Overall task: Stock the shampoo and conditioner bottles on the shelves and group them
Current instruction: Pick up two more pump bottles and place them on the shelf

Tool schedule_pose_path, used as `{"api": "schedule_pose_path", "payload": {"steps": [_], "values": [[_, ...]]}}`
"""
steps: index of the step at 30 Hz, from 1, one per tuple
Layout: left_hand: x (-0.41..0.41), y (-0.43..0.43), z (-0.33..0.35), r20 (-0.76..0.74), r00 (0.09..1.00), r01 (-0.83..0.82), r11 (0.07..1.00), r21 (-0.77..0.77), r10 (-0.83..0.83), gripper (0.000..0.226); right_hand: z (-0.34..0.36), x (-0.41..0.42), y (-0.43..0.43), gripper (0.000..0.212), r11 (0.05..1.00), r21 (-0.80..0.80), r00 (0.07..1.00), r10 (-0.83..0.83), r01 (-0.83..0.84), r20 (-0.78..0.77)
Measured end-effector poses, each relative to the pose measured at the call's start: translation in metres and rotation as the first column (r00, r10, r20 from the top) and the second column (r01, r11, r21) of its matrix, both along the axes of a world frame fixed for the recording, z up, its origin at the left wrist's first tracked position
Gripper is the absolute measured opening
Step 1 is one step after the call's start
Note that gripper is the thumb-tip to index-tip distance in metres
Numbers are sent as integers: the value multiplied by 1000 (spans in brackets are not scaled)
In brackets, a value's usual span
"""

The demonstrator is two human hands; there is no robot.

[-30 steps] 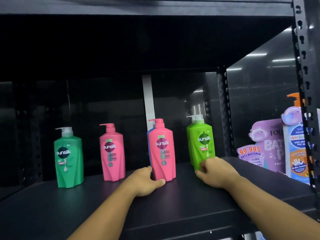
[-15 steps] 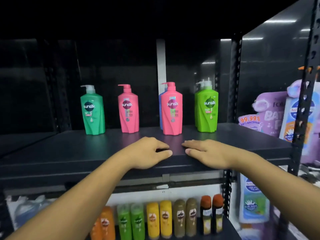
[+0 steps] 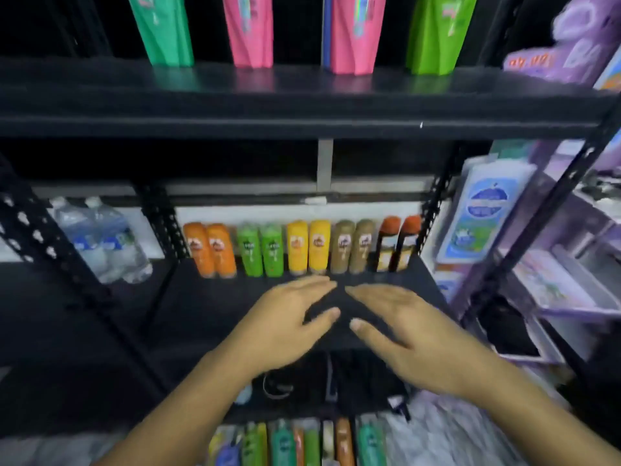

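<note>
On the upper black shelf (image 3: pixel 302 105) stand a teal bottle (image 3: pixel 161 31), two pink bottles (image 3: pixel 248 31) (image 3: pixel 353 35) and a light green bottle (image 3: pixel 437 35); their tops are cut off by the frame. The middle shelf (image 3: pixel 208 307) carries a row of smaller bottles in pairs: orange (image 3: pixel 210 248), green (image 3: pixel 262 250), yellow (image 3: pixel 309 245), brown (image 3: pixel 351 245) and dark ones with orange caps (image 3: pixel 396 242). My left hand (image 3: pixel 285 317) and my right hand (image 3: pixel 403 327) hover flat over this shelf, fingers straight, holding nothing. More bottles (image 3: pixel 302 442) stand below.
Clear water bottles (image 3: pixel 100 237) sit on the left bay behind a perforated black upright (image 3: pixel 43 240). Purple and blue refill packs (image 3: pixel 487 210) fill the rack to the right. Another upright (image 3: pixel 537 230) slants down the right side.
The view has tilted down from the upper shelf to the middle one. Both hands left the upper shelf edge and dropped in front of the row of small bottles, fingers now straightened.
</note>
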State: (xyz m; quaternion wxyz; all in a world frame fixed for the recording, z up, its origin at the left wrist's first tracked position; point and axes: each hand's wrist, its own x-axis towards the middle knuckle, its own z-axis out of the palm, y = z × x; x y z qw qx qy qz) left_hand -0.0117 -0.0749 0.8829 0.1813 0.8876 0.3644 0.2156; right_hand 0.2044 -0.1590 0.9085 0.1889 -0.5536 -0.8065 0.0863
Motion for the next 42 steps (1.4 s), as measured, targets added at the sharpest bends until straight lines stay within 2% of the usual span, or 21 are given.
{"api": "schedule_pose_path", "payload": {"steps": [3,6,8,9,11,13,19,27,30,36,42], "values": [[-7,-35,-92,-83,996,-32,977,-211,14,52,-89,-12,-25,57,970,-240,998,-38,28,-41],[-14,-69,-165,-183,983,-83,897,-434,2,54,-179,-22,-52,56,847,-526,992,-117,79,-39],[-20,-84,-208,-302,953,-153,850,-504,-8,67,-220,-30,-67,45,754,-646,986,-164,117,-13],[-25,-89,-226,-382,924,-197,825,-530,-25,68,-235,-32,-73,47,717,-682,982,-187,143,9],[-35,-97,-260,-501,864,-272,787,-553,-53,62,-264,-37,-82,63,629,-753,973,-220,196,70],[-43,-102,-287,-550,833,-326,753,-572,-57,64,-289,-39,-88,74,543,-806,967,-217,235,136],[-46,-106,-351,-582,811,-397,665,-632,-69,76,-344,-29,-89,71,431,-836,940,-161,341,300],[-31,-104,-428,-563,825,-425,606,-672,-46,73,-423,-1,-77,73,319,-871,927,-98,373,361],[-25,-96,-465,-564,824,-440,578,-688,-44,73,-460,8,-61,73,307,-873,924,-72,379,376],[-1,-83,-557,-548,832,-420,554,-719,-81,68,-546,24,-27,67,342,-868,933,-117,360,340],[39,-75,-676,-534,844,-433,513,-741,-58,62,-652,50,-11,62,354,-852,922,-145,387,359]]}}
